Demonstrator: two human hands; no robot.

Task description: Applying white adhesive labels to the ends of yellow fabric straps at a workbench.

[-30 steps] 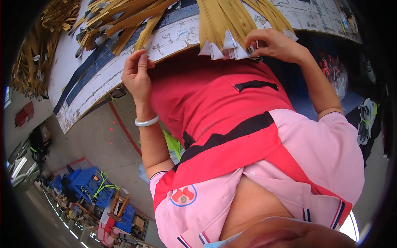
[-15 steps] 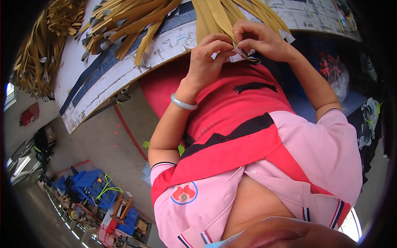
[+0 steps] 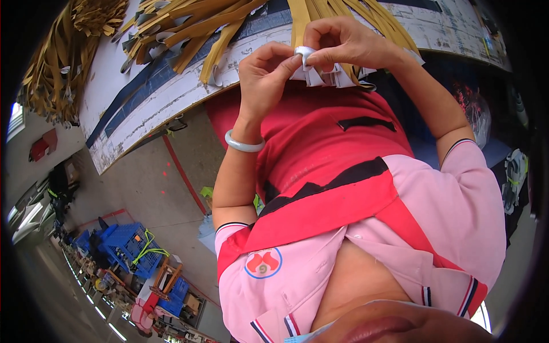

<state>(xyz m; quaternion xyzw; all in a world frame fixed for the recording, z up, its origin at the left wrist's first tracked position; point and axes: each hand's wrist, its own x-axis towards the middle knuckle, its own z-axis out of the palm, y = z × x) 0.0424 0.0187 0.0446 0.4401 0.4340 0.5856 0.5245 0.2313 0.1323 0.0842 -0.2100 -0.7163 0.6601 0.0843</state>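
Now, from far off, I see the left hand (image 3: 264,77) and right hand (image 3: 346,46) pinching the white tip (image 3: 305,52) of a yellow strip (image 3: 299,24) by the table's edge (image 3: 197,102), probably so it won't slip.

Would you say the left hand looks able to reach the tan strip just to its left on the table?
Probably yes: nothing visible stands between the left hand and that tan strip, though the hand is pinching a white strip end.
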